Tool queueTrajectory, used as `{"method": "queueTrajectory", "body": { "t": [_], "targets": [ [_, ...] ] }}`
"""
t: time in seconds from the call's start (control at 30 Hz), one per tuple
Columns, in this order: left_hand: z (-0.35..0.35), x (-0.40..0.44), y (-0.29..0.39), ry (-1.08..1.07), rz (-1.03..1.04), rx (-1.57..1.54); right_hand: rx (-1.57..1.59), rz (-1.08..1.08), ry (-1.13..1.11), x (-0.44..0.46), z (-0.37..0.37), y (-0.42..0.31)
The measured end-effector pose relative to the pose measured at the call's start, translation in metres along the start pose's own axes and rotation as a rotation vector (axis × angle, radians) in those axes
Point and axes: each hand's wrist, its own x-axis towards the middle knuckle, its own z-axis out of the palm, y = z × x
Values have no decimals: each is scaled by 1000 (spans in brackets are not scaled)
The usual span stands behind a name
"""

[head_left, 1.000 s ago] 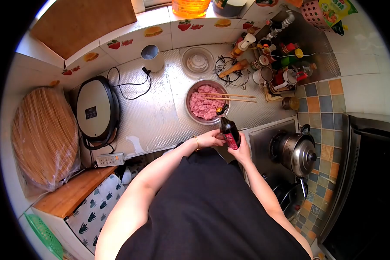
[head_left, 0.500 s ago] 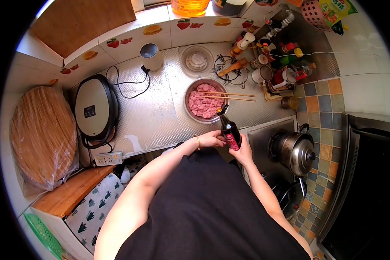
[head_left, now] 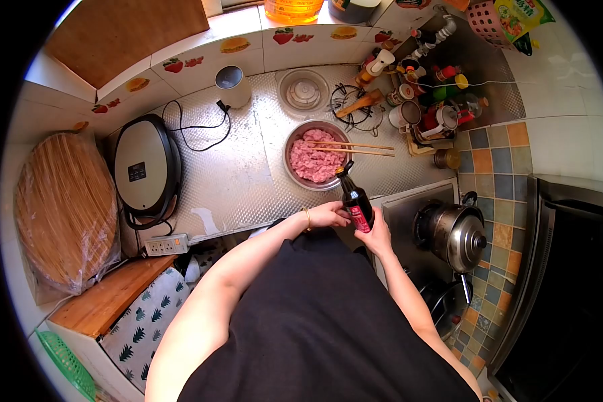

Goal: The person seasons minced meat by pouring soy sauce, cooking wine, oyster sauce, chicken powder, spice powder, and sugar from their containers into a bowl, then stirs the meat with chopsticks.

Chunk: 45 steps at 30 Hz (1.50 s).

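Note:
A dark glass sauce bottle (head_left: 356, 201) with a red label is held tilted in front of my body, its neck leaning toward the bowl. My right hand (head_left: 376, 234) is wrapped round its lower right side. The curled fingers of my left hand (head_left: 328, 215) rest against its left side, and their tips are partly hidden. Just beyond the bottle's mouth stands a metal bowl (head_left: 289, 175) of pink minced meat (head_left: 311, 161). A pair of chopsticks (head_left: 365, 149) lies across the meat and sticks out over the rim to the right.
Behind the bowl are a clear round dish (head_left: 304, 92) and a wire rack (head_left: 355, 107). Bottles and jars crowd the back right corner. A lidded steel pot (head_left: 463, 238) sits on the stove at right. An electric griddle (head_left: 147, 171) and power strip (head_left: 167, 245) are at left.

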Motion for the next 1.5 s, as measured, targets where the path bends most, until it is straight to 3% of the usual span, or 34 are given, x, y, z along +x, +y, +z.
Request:
{"method": "queueTrajectory", "body": {
  "t": [0.87,1.5],
  "targets": [
    [0,2,16,18,-18,4,-38,91,-19,9,-9,-10],
    [-19,9,24,96,96,54,-67,32,-11,38,-13,-16]
  ]
}}
